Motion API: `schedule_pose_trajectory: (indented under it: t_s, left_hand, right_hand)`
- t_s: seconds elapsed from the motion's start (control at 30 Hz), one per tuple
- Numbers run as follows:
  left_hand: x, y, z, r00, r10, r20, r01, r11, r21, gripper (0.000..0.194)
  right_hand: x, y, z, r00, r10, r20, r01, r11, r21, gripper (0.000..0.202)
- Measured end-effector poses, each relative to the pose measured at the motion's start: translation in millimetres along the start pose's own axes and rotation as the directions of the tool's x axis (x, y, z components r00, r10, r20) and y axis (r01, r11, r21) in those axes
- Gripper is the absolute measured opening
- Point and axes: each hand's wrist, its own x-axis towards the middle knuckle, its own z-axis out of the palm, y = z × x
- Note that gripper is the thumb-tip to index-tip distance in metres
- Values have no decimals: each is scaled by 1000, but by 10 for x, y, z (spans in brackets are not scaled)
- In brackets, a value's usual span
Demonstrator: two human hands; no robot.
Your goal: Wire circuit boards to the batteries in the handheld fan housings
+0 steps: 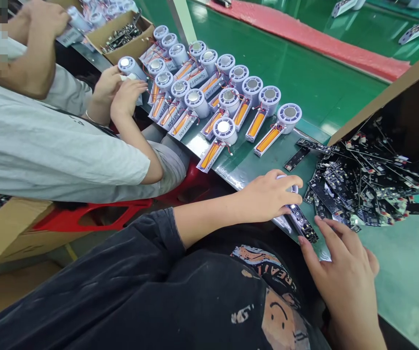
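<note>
Left hand (269, 194) pinching handheld fan (294, 188) head, right hand (348, 267) spread by its circuit board (302, 223), board pile (358, 182) right, fan rows (228, 98) far left

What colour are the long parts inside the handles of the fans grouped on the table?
Orange; the long parts show best in the head view.

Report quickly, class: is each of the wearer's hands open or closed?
Left hand: closed, holding a fan unit.
Right hand: open, spread by the unit's circuit board; contact unclear.
</note>
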Motion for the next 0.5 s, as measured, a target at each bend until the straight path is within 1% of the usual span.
schedule_pose_trajectory:
  t_s: [0.1, 0.3, 0.43, 0.5]
  left_hand:
    - [-6, 2, 2, 1000, 4, -5, -4, 1000, 10, 22]
    - [-12, 8, 12, 1000, 6, -18, -5, 1000, 21, 20]
    - [-13, 8, 10, 1000, 7, -16, -7, 1000, 23, 20]
    - [-14, 7, 5, 1000, 8, -20, -7, 1000, 18, 20]
  right_hand:
    - [-10, 3, 42, 1000, 6, 18, -6, 1000, 3, 50]
    - [-15, 30, 98, 1000, 17, 13, -18, 999, 46, 39]
    - [4, 22, 85, 1000, 0, 13, -1, 999, 43, 38]
    - [21, -1, 71, 1000, -13, 23, 11, 998, 69, 41]
